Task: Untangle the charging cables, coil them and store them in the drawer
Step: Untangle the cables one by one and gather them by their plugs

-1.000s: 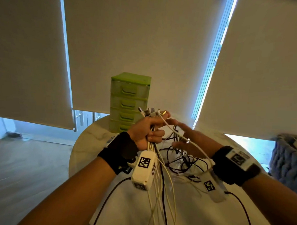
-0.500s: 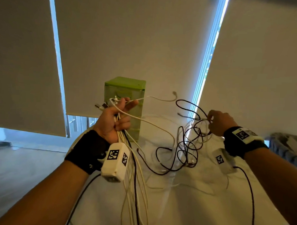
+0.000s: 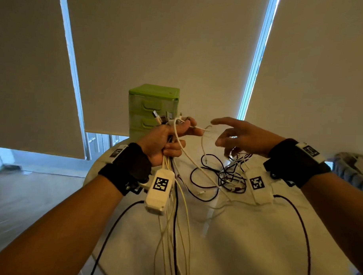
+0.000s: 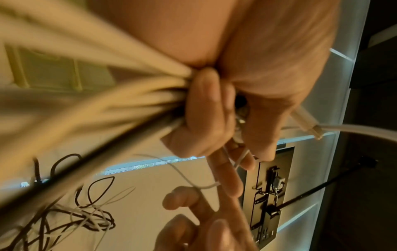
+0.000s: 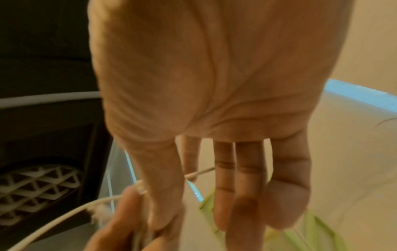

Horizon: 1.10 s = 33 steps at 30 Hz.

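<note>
Gripping the bundled charging cables (image 3: 171, 168) near their connector ends, the left hand (image 3: 166, 143) anchors light, limp, snag-prone cords above the table (image 3: 245, 242), while the right hand (image 3: 244, 137), fingers spread and empty, should pinch one plug.

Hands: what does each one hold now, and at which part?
Left hand grips the cable bundle just below its plug ends. Right hand is open and holds nothing.
</note>
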Motion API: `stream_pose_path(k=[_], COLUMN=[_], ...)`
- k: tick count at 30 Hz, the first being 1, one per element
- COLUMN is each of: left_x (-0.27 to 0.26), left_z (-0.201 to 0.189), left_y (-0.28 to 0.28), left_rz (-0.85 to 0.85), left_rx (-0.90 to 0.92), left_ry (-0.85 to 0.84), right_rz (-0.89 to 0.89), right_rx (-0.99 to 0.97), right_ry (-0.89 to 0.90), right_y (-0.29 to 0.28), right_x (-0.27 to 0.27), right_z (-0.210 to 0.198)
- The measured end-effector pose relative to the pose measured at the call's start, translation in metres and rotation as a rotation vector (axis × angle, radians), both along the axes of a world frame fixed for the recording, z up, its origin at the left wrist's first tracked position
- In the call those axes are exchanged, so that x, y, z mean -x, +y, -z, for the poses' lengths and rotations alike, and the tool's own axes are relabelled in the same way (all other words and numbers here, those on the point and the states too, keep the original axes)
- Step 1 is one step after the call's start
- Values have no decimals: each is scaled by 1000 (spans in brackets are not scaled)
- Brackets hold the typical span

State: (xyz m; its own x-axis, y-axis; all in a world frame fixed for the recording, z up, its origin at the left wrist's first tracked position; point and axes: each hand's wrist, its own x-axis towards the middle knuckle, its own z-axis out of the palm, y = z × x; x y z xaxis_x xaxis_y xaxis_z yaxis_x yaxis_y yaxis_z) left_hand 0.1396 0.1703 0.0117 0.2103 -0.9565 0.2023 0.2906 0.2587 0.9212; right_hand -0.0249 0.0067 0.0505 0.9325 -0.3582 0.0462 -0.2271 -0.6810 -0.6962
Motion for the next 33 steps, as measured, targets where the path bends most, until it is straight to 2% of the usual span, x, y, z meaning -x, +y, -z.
stream_pose_path(k=[2, 5, 8, 12, 14, 16, 18, 19, 20, 21, 22, 25, 27, 30, 33], left_x=[6, 14, 13, 12, 21, 38, 61, 73, 85, 96, 108, 136, 149, 157, 160], left_z=[0, -1, 3, 12, 17, 22, 29, 33, 37, 42, 46, 60, 68, 76, 82], left_y=[-2, -5, -1, 9, 13, 15, 16, 17, 17, 18, 18, 18, 18, 18, 18], left_rz=[35, 54, -74, -270, -293, -264, -181, -127, -74, -24, 24, 150, 204, 220, 216], left_rx=[-36, -102, -195, -250, -243, -237, -228, -219, -208, -197, -187, -166, -166, -152, -146], left_ry=[-27, -59, -118, -178, -176, -171, -178, -183, -184, -176, -161, -87, -12, 57, 73], right_rz=[-107, -92, -7, 50, 84, 108, 122, 143, 161, 169, 166, 114, 90, 143, 185], right_rx=[-33, 125, 215, 98, -11, -45, 16, 116, 251, 365, 392, 181, 167, 277, 226], right_ry=[22, -44, -39, -17, 67, 256, 475, 534, 511, 413, 276, -74, -176, -276, -367], right_y=[13, 27, 17, -1, -7, -8, -1, 4, 12, 20, 32, 69, 88, 104, 106], right_x=[5, 14, 47, 112, 140, 163, 178, 182, 183, 182, 178, 155, 141, 130, 132], right_z=[-2, -2, 0, 9, 18, 32, 45, 47, 46, 42, 38, 35, 41, 50, 57])
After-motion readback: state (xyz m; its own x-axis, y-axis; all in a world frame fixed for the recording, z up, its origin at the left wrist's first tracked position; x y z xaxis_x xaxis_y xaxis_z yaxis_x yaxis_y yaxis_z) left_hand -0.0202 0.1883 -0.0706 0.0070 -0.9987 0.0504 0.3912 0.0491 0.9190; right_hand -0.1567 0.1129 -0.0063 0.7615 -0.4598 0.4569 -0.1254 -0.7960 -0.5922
